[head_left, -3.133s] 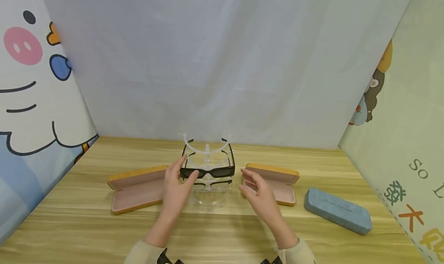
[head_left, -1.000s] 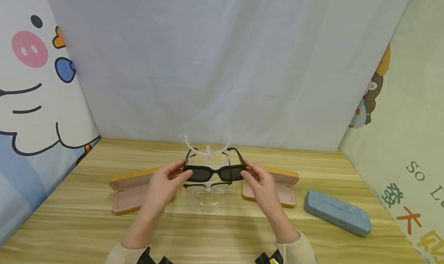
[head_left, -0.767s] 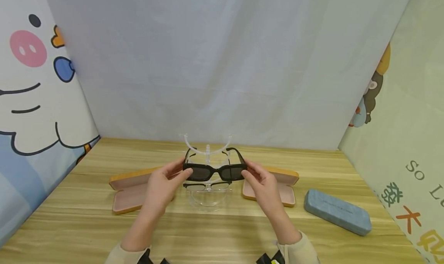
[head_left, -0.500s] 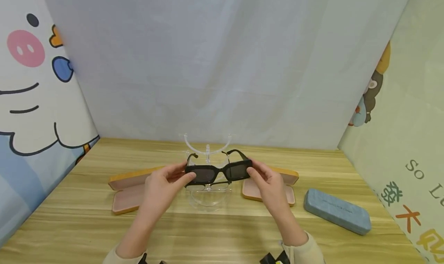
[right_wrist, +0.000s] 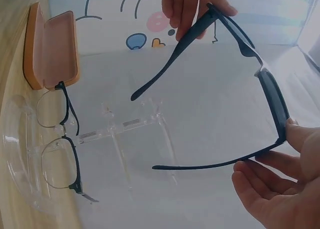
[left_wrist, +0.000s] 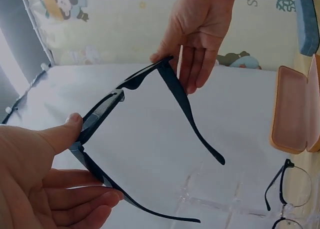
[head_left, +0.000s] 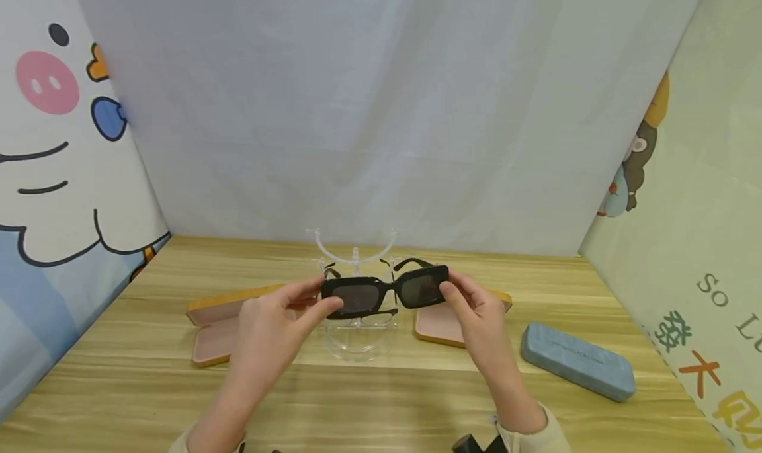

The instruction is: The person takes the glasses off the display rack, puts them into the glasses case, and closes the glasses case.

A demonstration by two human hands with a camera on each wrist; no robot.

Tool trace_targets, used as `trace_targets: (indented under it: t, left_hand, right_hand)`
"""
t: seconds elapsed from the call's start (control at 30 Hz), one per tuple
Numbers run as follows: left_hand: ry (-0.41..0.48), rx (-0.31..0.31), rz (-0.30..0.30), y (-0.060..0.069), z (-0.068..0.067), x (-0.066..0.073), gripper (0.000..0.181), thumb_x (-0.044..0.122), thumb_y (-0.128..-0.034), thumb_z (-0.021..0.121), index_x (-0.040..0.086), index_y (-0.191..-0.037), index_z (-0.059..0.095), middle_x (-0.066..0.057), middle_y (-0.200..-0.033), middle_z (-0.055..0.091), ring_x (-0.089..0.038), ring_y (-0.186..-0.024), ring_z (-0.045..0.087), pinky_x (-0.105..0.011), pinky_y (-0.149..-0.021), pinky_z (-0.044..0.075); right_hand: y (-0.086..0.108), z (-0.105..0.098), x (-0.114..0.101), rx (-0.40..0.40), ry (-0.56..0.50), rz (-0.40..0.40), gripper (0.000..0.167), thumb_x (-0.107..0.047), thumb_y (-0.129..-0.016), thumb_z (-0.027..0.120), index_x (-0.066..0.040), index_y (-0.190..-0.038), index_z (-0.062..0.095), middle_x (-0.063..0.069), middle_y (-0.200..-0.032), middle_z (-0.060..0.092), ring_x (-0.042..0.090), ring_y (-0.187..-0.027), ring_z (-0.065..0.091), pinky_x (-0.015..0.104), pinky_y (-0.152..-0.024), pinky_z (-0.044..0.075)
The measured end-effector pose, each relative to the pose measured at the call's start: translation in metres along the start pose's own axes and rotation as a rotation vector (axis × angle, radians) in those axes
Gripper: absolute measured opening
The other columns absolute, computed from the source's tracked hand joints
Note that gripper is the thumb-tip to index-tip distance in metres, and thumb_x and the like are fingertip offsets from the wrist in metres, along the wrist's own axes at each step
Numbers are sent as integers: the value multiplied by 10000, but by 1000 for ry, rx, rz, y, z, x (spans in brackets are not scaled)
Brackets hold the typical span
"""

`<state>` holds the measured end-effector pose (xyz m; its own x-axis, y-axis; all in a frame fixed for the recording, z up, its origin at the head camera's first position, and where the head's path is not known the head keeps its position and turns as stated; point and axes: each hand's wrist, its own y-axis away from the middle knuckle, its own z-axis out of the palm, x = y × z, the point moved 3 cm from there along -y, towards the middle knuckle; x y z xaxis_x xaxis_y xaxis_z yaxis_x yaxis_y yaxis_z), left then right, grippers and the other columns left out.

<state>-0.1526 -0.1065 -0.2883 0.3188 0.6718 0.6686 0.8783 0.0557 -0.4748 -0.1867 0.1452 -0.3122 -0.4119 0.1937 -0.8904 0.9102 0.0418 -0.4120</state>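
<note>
Both hands hold a pair of black sunglasses (head_left: 356,297), one at each end of the front. My left hand (head_left: 268,327) pinches the left end between thumb and fingers; my right hand (head_left: 482,317) pinches the right end, which sits higher. In the right wrist view the temples of the sunglasses (right_wrist: 197,166) are unfolded and point away from me. Behind them is a clear display stand (head_left: 356,258), apart from the sunglasses. Lower on that stand sits a pair of thin-framed eyeglasses (right_wrist: 76,164), partly hidden in the head view.
An orange glasses case with pink lining (head_left: 214,340) lies open left of the stand. A similar open case (head_left: 437,324) lies at right, partly behind my right hand. Farther right is a closed blue glasses case (head_left: 577,362). A pale cloth (head_left: 381,109) hangs behind the table.
My right hand has come to grip the sunglasses along with my left. They have left the stand, moved nearer and rightward, and tilted with the right end up.
</note>
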Motion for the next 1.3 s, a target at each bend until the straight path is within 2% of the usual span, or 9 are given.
trace_targets:
  t: [0.13, 0.3, 0.43, 0.57, 0.8, 1.07, 1.13, 1.2, 1.3]
  left_hand:
    - [-28, 94, 86, 4, -7, 11, 438, 400, -731, 719, 158, -1093, 680, -20, -883, 712, -127, -742, 671, -201, -522, 473]
    - [29, 129, 102, 4, -9, 15, 454, 322, -729, 743, 200, -1155, 645, 1, -939, 700, -115, -817, 658, -226, -600, 492]
    - [197, 44, 18, -5, -2, 8, 480, 308, -762, 720, 228, -1218, 594, 0, -1024, 677, -109, -909, 629, -200, -659, 476]
    - [384, -54, -114, -14, 13, -3, 467, 336, -803, 678, 237, -1245, 563, -5, -1126, 631, -101, -993, 584, -192, -763, 479]
    - [540, -65, -169, -24, 37, -5, 425, 275, -810, 683, 226, -1221, 586, -21, -1048, 651, -95, -939, 588, -227, -787, 483]
    - [513, -55, -163, -24, 43, 5, 437, 262, -796, 700, 216, -1217, 592, -17, -1011, 663, -100, -962, 590, -307, -853, 462]
    - [507, -43, -159, -24, 42, 6, 436, 256, -794, 703, 214, -1215, 594, -26, -1004, 666, -102, -955, 594, -290, -824, 463]
    - [505, -32, -161, -23, 41, 6, 432, 267, -790, 706, 236, -1207, 598, -13, -1002, 666, -83, -950, 590, -243, -690, 450]
    - [501, -16, -159, -22, 39, 7, 437, 286, -780, 713, 253, -1201, 602, -6, -1036, 660, -72, -957, 582, -232, -687, 410]
  right_hand:
    - [2, -2, -9, -2, -24, -77, 290, -134, -929, 514, -13, -1184, 581, 45, -1139, 613, 72, -1009, 595, 203, -842, 481]
    - [5, -5, -19, 13, -29, -148, 305, -67, -923, 508, -34, -1220, 565, -26, -1107, 615, 83, -994, 588, 193, -830, 480]
    - [6, -7, -22, 58, -1, -162, 348, -56, -910, 527, -58, -1257, 543, -64, -1062, 612, 80, -983, 578, 169, -820, 472]
    - [5, -8, -20, 99, -13, -135, 358, -67, -911, 530, -40, -1269, 527, -46, -1105, 586, 95, -1015, 564, 154, -836, 460]
    - [3, -9, -15, 175, -76, -79, 369, -102, -926, 515, -72, -1294, 508, -7, -1151, 556, 103, -1046, 547, 158, -867, 444]
    - [3, -13, -13, 235, -56, -148, 337, -115, -945, 476, -80, -1275, 534, -7, -1171, 587, 112, -1137, 507, 150, -893, 414]
    - [4, -14, -13, 239, -32, -166, 334, -115, -946, 474, -88, -1272, 539, 13, -1181, 590, 94, -1069, 531, 136, -755, 430]
    - [4, -14, -13, 243, -5, -189, 333, -108, -946, 471, -106, -1271, 543, 34, -1193, 590, 70, -950, 544, 163, -617, 394]
    - [5, -13, -13, 237, 26, -231, 336, -88, -946, 466, -118, -1271, 542, 62, -1232, 574, 53, -957, 548, 197, -545, 333]
